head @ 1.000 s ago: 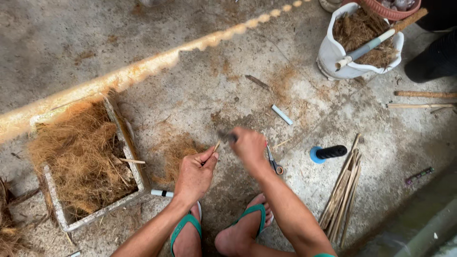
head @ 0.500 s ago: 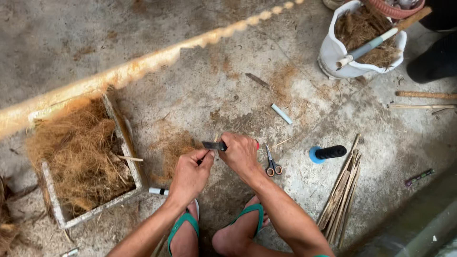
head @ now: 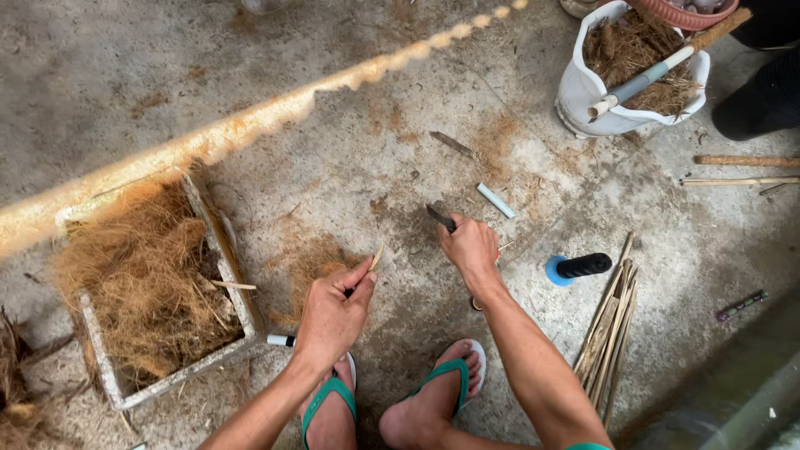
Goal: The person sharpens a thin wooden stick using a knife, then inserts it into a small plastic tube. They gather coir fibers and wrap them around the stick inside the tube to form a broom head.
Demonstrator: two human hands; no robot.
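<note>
Rough grey concrete (head: 167,75), dusted with brown fibre, is seen under both hands. A thin pale stick (head: 377,257) is pinched between thumb and fingers of the left hand (head: 333,317), its tip pointing up and away. A dark-bladed knife (head: 440,218) is gripped in the closed right hand (head: 472,248), the blade jutting out to the upper left; stick and knife are held apart, with bare floor between them. Coarse coir is heaped in a wooden box (head: 242,304) just left of the left hand. A blue-capped black spool (head: 579,267) lies right of the right hand, beside a bundle of slim sticks (head: 608,333). A white tube (head: 496,201) lies near the knife. A white bucket (head: 583,92) of fibre stands well apart at upper right. Green sandals (head: 450,375) are worn below
</note>
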